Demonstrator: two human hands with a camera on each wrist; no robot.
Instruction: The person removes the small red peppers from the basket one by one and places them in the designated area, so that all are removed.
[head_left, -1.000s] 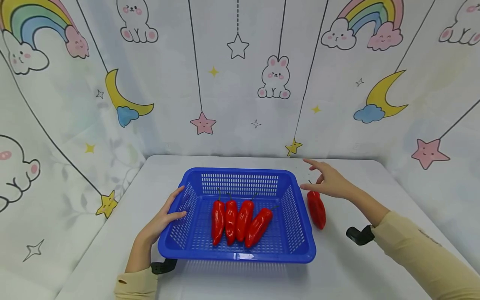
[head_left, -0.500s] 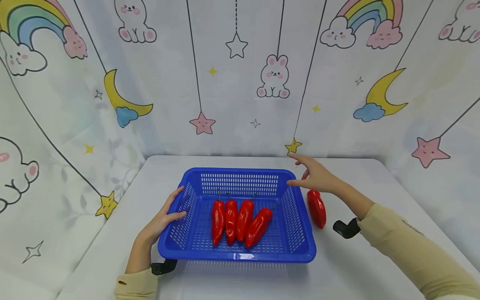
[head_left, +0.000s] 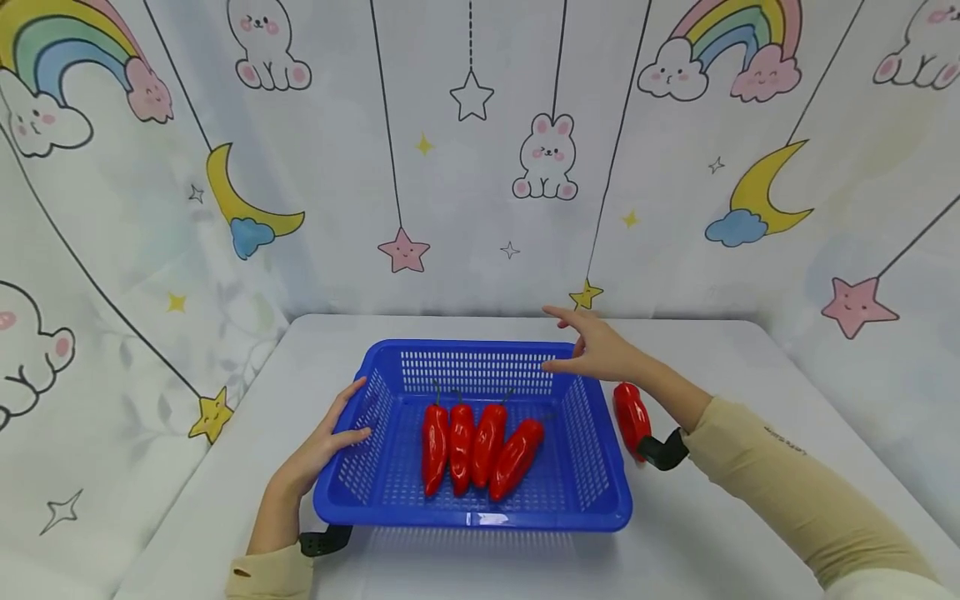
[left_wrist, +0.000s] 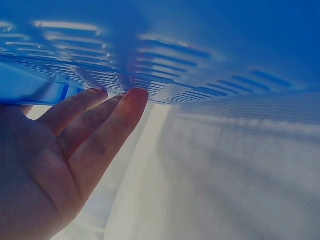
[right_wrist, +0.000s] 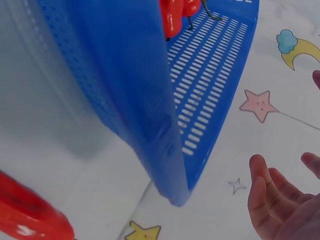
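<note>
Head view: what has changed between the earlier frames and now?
The right hand moved left, from near the loose red pepper to the blue basket's far right corner, as seen here; it holds nothing. Nothing was gripped or released. The left hand still holds the basket's left rim; four red peppers stay inside, the loose one outside.

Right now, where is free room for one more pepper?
Inside the blue basket, left and right of the four red peppers. On the table, beyond the left hand, beside the basket. Crowded: the basket's left rim, which that hand grips, and its back right corner, near the right hand.
</note>
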